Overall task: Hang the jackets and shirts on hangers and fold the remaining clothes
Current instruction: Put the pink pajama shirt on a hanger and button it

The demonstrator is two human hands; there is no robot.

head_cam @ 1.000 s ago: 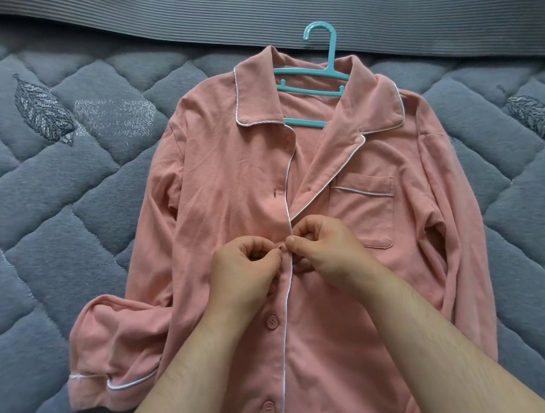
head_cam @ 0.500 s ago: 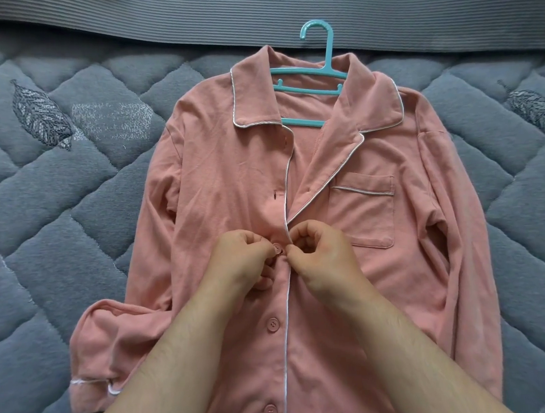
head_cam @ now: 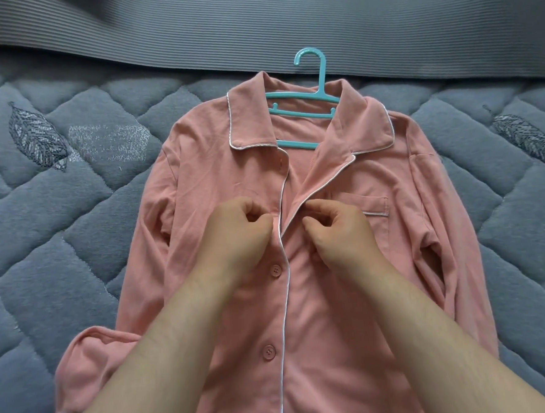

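Now you are pinching the two front edges of the pink shirt (head_cam: pixel 320 331) at chest height: left hand (head_cam: pixel 239 237) gripping one edge, right hand (head_cam: pixel 338 234) gripping the pocket-side one. The shirt is lying flat on the quilted bedspread (head_cam: pixel 60 251), teal hanger (head_cam: pixel 300 115) sitting inside its collar.

Bare, lightly haired forearms lead to the bare left hand (head_cam: pixel 238 237) and right hand (head_cam: pixel 339 234).

The hanger (head_cam: pixel 321 75) goes out of sight under the shirt (head_cam: pixel 218 184) collar. The shirt's hem runs off the bottom edge. The left hand (head_cam: pixel 241 240) and right hand (head_cam: pixel 340 234) cover the edges they pinch.
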